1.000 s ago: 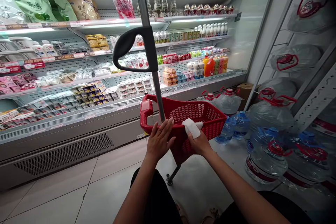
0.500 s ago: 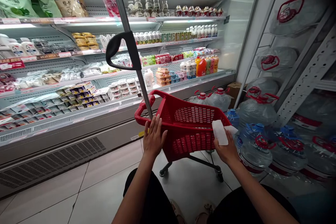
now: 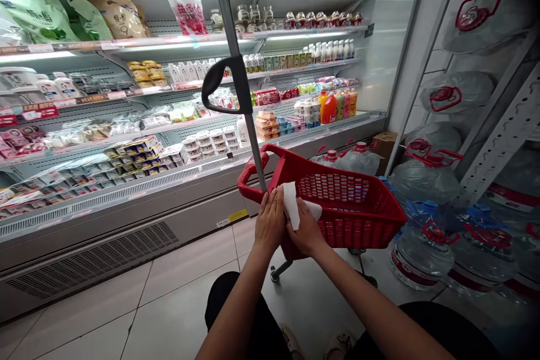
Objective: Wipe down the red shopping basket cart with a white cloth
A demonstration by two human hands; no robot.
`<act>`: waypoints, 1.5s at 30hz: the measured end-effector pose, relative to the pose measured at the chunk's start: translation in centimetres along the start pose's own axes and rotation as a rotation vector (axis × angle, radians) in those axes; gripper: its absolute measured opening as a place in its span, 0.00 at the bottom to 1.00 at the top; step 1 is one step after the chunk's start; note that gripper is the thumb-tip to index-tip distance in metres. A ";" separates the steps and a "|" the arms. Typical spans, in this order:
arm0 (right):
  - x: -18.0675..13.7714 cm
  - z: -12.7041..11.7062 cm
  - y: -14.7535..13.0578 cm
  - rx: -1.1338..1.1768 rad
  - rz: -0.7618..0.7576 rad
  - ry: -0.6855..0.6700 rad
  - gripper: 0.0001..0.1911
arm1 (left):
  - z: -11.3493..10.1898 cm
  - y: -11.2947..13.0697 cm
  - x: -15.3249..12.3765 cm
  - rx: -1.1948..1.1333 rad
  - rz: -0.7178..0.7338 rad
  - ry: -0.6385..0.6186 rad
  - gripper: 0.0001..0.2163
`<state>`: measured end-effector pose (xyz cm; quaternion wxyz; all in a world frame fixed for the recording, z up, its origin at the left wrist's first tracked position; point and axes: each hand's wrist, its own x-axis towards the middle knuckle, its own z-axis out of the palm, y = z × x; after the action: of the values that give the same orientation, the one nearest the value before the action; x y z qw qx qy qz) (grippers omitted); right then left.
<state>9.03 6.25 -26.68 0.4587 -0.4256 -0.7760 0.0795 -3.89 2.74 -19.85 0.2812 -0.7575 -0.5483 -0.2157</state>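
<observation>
A red plastic shopping basket on wheels [image 3: 358,208] stands on the tiled floor in front of me, with a grey pole and black handle [image 3: 236,79] rising from its near end. My left hand [image 3: 270,222] lies flat with fingers stretched against the basket's near rim by the pole. Right beside it my right hand [image 3: 306,230] grips a white folded wipe [image 3: 291,205] and presses it on the same rim. The two hands touch each other.
A long chilled display [image 3: 169,124] with dairy, drinks and packaged food runs along the left and back. Large water jugs with red caps [image 3: 426,236] crowd the floor and a white rack [image 3: 498,140] at the right. My dark-trousered knees are at the bottom.
My right hand has carried the wipe from the basket's right rim to its near rim, next to the left hand. The basket and pole have shifted right in view.
</observation>
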 end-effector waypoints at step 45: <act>-12.1 -12.8 10.4 -0.145 0.147 -0.164 0.34 | 5.9 2.5 -3.1 -0.121 -0.229 -0.177 0.32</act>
<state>27.75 0.46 -32.61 0.3548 -0.5052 -0.7814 0.0911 -2.33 3.83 -26.70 0.1591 -0.7217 -0.6395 -0.2116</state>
